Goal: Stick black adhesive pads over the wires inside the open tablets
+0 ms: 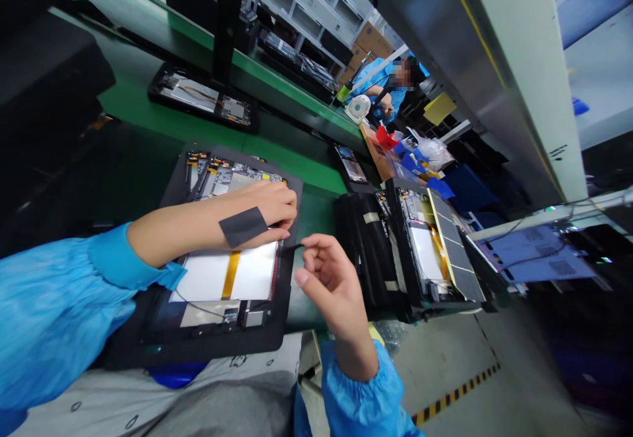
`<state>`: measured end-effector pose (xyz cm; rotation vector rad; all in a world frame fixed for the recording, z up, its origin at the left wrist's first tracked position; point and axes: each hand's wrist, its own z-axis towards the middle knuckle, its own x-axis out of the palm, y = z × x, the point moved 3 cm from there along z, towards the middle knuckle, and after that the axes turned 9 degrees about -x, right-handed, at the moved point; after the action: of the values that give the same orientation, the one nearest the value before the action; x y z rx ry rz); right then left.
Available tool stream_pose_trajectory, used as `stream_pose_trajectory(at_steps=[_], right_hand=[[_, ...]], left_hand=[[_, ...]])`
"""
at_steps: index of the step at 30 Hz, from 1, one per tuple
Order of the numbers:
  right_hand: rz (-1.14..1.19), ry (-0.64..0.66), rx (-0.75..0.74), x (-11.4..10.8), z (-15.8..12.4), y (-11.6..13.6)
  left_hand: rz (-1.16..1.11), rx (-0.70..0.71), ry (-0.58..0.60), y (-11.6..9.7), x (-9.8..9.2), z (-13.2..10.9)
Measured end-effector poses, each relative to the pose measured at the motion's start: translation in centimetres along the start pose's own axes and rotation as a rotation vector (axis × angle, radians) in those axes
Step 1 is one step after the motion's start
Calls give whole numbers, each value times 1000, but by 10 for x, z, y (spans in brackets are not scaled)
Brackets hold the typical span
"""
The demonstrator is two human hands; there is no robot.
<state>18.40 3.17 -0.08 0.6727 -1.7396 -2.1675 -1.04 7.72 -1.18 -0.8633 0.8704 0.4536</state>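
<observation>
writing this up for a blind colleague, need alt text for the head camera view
A person's left hand rests on the circuit board of an opened tablet in a black tray, while the right hand pinches a thin black strip at the tablet's edge. Another opened tablet lies alongside, and a co-worker in blue sits further along the green bench.

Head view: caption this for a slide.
Left hand on an opened tablet, right hand pinching a black strip at its edge.
</observation>
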Motion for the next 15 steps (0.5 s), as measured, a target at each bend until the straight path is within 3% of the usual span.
stream_pose_trajectory(at_steps=[6,15], right_hand=[[-45,67,117,1,11,0],[-148,83,108,9,25,-13]], left_hand=[[5,-10,-3,3,4,0],[4,-1,-18,1,3,-1]])
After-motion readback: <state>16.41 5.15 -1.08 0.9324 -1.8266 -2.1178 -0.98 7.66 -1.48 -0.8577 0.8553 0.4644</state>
